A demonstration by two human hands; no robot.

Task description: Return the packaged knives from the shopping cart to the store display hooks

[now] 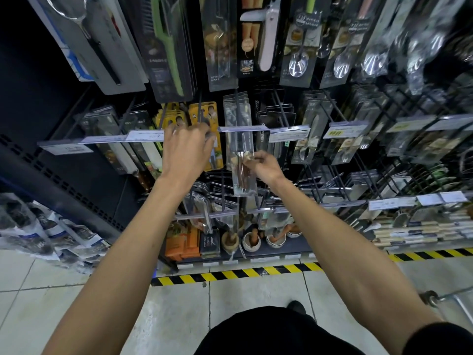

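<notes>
A clear-packaged knife (242, 149) with a dark wooden handle hangs upright at the middle hook (239, 108) of the display. My right hand (263, 167) pinches its lower right edge. My left hand (188, 149) reaches up to the yellow-carded knife packs (204, 111) on the neighbouring hooks; its fingers are curled over the hook ends and the price rail, and I cannot see whether they grip a pack. The cart shows only as a metal corner (445, 299) at the lower right.
Rows of hooks carry packaged knives, peelers and spoons (298, 62) above and to the right. Price-tag rails (343, 130) jut out toward me. Mortars and orange boxes (183, 243) stand on the bottom shelf. Bagged goods (46, 226) lie at the left; hazard tape (235, 274) marks the floor.
</notes>
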